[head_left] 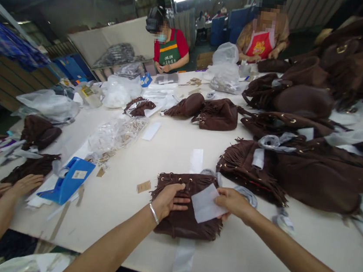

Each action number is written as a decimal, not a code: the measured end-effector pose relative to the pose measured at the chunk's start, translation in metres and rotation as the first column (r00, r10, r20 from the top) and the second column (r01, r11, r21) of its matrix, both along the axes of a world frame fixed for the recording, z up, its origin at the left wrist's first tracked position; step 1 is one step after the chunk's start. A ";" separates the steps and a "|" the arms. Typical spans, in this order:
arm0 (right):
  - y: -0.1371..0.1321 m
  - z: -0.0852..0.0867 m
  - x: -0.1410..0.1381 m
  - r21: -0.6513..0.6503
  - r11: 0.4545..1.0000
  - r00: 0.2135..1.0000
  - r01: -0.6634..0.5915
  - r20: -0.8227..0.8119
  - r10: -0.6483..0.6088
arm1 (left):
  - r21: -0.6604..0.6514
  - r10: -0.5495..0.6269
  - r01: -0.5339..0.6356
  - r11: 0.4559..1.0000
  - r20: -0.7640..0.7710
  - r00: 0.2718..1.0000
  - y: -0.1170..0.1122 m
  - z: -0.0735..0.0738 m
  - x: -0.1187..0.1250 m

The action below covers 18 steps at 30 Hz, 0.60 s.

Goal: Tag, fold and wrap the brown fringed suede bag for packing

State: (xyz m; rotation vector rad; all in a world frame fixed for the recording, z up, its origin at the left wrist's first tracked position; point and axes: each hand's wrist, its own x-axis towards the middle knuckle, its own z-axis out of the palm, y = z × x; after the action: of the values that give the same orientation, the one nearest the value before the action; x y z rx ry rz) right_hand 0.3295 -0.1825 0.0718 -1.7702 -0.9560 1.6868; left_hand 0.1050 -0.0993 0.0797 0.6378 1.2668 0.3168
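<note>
A dark brown fringed suede bag (185, 221) lies flat on the white table (173, 148) right in front of me. My left hand (169, 200) presses down on its top left part, fingers curled over the suede near the eyelets. My right hand (231, 201) pinches a small white translucent sheet (205, 204) that rests on the bag's upper right side. A silver bangle circles my left wrist.
A heap of similar brown fringed bags (296, 166) fills the right side. A blue tape dispenser (68, 180) and another person's hands (14, 189) are at left. Plastic bags of small parts (116, 135) lie mid-table. Two aproned workers stand at the far end.
</note>
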 end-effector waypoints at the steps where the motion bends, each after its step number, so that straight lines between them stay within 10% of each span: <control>1: 0.002 0.002 0.002 -0.014 1.000 1.000 -0.011 -0.006 0.011 | -0.012 -0.007 0.007 1.000 0.001 1.000 0.002 0.000 -0.001; 18: 0.004 0.012 -0.041 -0.138 0.980 0.794 0.142 -0.576 -0.197 | 0.058 -0.103 0.108 0.992 -0.076 0.992 0.005 0.013 -0.003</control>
State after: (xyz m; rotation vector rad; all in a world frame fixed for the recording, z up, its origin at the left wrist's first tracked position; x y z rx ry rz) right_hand 0.2881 -0.1785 0.0837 -1.1961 -0.4311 1.9982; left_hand 0.1015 -0.0941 0.0931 0.7728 1.2914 0.2481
